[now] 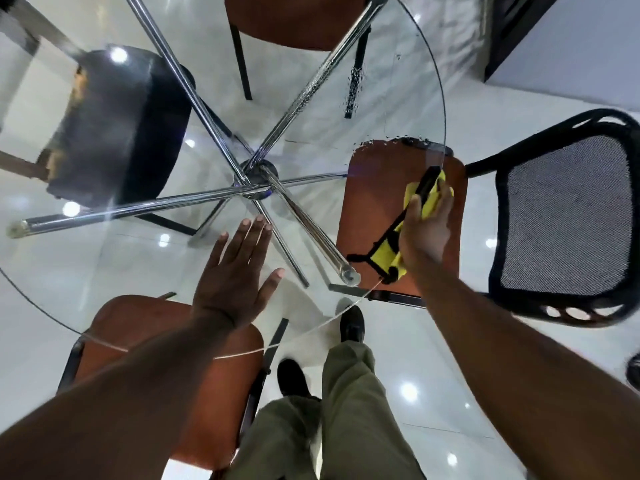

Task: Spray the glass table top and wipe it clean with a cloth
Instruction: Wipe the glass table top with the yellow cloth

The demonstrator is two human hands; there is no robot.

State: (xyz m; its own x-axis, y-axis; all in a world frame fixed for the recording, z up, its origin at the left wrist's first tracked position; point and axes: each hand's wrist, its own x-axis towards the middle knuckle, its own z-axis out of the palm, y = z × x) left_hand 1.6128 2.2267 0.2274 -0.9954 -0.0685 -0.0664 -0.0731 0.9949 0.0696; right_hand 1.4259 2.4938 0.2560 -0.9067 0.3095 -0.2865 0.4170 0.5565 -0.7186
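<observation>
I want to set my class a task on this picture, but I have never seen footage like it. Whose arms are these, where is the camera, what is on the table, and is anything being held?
There is no machine here. A person wears one wide-angle camera on the head, looking down, so you see their own arms, trousers and shoes. They stand at a round glass table top. The chrome legs and the orange chair seat show through the glass: they are under it, not on it. The left hand lies flat on the glass, fingers straight and spread, holding nothing. The right hand grips a yellow cloth with black trim near the table's right edge. Droplets sit on the far glass, probably spray not yet wiped.
</observation>
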